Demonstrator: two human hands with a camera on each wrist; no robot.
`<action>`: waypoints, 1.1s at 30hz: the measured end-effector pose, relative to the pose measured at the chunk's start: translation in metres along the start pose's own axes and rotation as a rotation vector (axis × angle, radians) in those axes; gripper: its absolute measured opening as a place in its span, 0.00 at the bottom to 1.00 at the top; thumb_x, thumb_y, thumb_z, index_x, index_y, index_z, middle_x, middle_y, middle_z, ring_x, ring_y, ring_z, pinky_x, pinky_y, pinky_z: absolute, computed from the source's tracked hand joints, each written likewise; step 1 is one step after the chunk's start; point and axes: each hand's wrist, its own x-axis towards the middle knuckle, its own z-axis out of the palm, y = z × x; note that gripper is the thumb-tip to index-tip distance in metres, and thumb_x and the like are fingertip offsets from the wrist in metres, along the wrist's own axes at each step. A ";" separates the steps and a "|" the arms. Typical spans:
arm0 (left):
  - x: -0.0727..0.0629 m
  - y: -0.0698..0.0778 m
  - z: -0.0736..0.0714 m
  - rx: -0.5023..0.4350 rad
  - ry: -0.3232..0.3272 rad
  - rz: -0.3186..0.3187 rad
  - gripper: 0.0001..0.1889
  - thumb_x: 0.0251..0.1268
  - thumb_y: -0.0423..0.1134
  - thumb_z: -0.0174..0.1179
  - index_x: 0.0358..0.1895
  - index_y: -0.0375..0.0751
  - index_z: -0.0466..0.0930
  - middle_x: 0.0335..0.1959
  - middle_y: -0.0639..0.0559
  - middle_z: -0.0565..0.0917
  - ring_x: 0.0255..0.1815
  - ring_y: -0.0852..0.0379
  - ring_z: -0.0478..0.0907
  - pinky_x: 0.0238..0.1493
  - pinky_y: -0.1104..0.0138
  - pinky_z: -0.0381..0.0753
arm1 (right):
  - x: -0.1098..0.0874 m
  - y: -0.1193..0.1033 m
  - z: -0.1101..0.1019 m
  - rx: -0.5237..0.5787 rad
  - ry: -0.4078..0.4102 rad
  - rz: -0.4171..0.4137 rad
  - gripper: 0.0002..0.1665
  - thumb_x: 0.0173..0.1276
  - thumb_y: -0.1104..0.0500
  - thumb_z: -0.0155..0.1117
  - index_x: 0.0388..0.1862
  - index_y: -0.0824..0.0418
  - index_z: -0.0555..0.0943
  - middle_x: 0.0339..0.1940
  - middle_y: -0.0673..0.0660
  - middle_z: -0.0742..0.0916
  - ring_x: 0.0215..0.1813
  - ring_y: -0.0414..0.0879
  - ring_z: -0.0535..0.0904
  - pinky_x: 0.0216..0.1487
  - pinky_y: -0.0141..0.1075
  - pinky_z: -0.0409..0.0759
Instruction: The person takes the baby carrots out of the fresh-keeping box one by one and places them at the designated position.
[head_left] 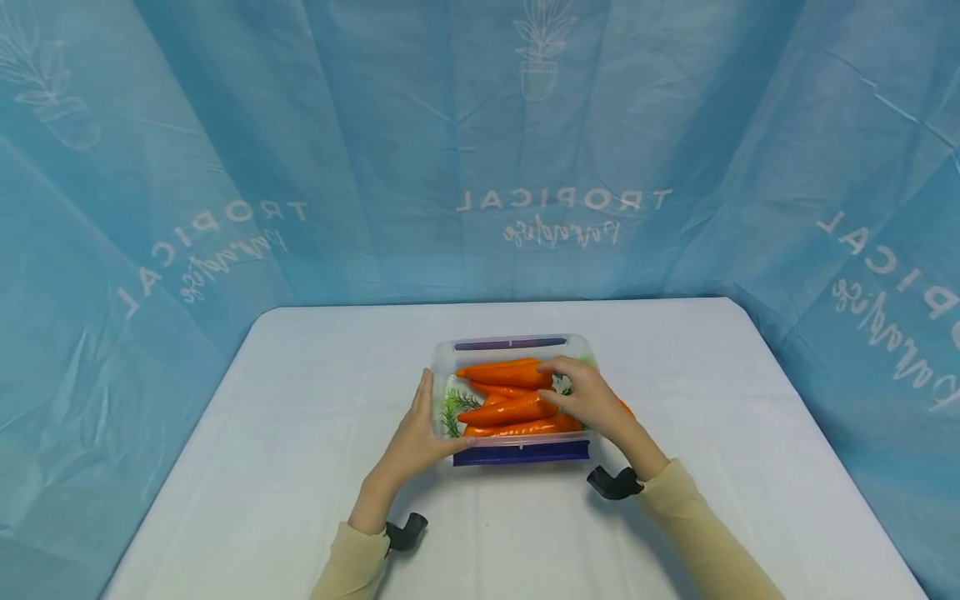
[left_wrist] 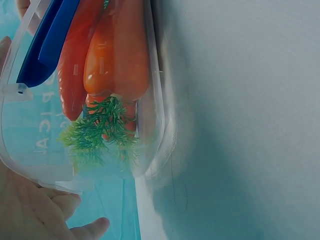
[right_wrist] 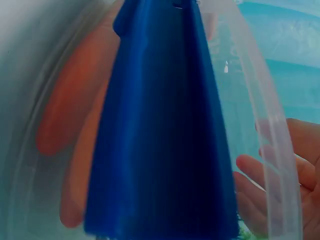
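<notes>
The clear container stands on the white table, one dark blue clip along its six o'clock side. Orange carrots lie stacked inside it, several tips pointing toward nine o'clock; feathery green fronds sit at that end too. The left hand rests against the container's eight o'clock corner — thumb along the near rim, fingers straight along the side wall, the two spread wide. The right hand reaches in from three o'clock, fingers loosely bent and parted, thumb apart from them. Its fingertips are right at the carrots — whether they touch, I cannot tell. A blue curtain with mirrored lettering hangs at twelve o'clock.
</notes>
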 end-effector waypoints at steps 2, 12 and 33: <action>0.000 0.000 0.000 0.002 0.001 0.002 0.66 0.45 0.60 0.71 0.77 0.45 0.28 0.79 0.46 0.35 0.79 0.42 0.41 0.75 0.47 0.49 | 0.000 -0.001 0.002 -0.025 -0.010 0.000 0.20 0.60 0.61 0.69 0.51 0.66 0.80 0.50 0.61 0.85 0.49 0.55 0.81 0.53 0.52 0.80; -0.002 0.000 0.001 0.005 -0.003 -0.007 0.67 0.43 0.64 0.70 0.77 0.47 0.28 0.79 0.49 0.34 0.79 0.45 0.40 0.76 0.47 0.49 | -0.004 0.004 0.010 -0.138 -0.051 0.027 0.26 0.55 0.59 0.74 0.53 0.63 0.80 0.45 0.57 0.87 0.45 0.48 0.82 0.47 0.43 0.83; -0.002 -0.001 0.000 0.005 -0.015 -0.013 0.67 0.44 0.65 0.69 0.77 0.50 0.26 0.79 0.51 0.34 0.80 0.45 0.40 0.75 0.47 0.49 | -0.004 0.008 0.013 -0.180 -0.117 0.035 0.25 0.55 0.56 0.74 0.51 0.62 0.82 0.49 0.57 0.87 0.53 0.52 0.82 0.59 0.49 0.78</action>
